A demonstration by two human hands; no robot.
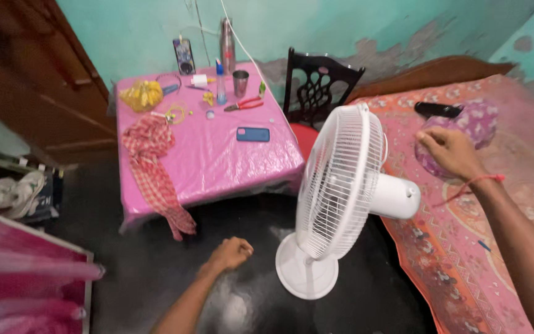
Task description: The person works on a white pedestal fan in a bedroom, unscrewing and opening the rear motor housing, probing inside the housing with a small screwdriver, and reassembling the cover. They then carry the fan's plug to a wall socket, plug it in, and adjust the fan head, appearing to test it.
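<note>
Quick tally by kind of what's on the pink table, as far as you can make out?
Phone, blue, lying flat: 1
Pliers, red-handled: 1
Steel tumbler: 1
Steel bottle: 1
Checked red cloth, hanging over the pink table's edge: 1
Yellow mesh bundle: 1
Total: 6; the smaller bits are too small to tell.

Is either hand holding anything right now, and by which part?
The left hand is a closed fist holding nothing visible. The right hand rests on the top edge of the round purple patterned cushion; a firm grip cannot be told.
</note>
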